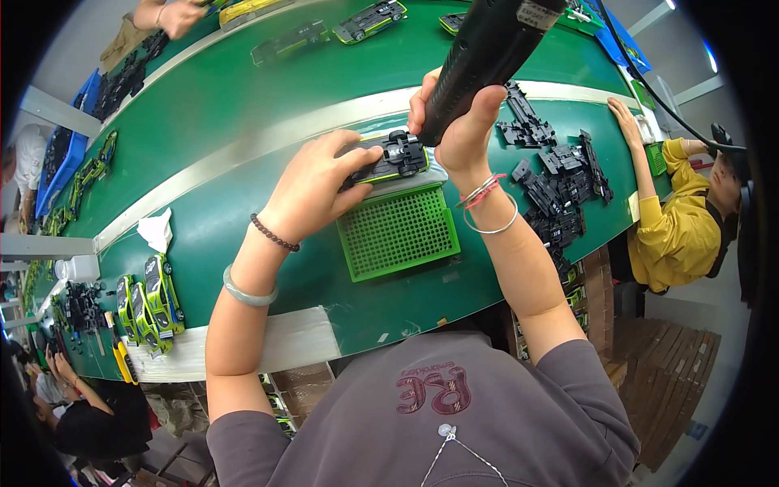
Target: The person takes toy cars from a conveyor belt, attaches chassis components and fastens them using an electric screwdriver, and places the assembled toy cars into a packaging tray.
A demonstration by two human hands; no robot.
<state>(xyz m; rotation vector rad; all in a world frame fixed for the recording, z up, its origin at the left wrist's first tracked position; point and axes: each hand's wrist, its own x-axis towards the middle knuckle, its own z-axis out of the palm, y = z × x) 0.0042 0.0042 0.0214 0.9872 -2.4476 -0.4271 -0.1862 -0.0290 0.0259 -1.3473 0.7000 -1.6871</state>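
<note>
An upside-down toy car (399, 156), with a black underside and lime-green body edge, lies behind a green perforated basket (398, 235). My left hand (312, 180) is closed on its left end, with thumb and fingers pressed over the underside. My right hand (464, 134) wraps round a thick black electric screwdriver (491, 61), tilted with its lower end at the car's right end. The screwdriver's tip is hidden, so I cannot tell whether it touches the car.
Loose black chassis parts (560, 174) are heaped to the right. Several finished-looking toy cars (150, 300) stand at the left, near a white crumpled cloth (156, 230). Past a pale rail, more cars (369, 20) lie on the green belt (219, 122). A co-worker in yellow (673, 219) sits at the right.
</note>
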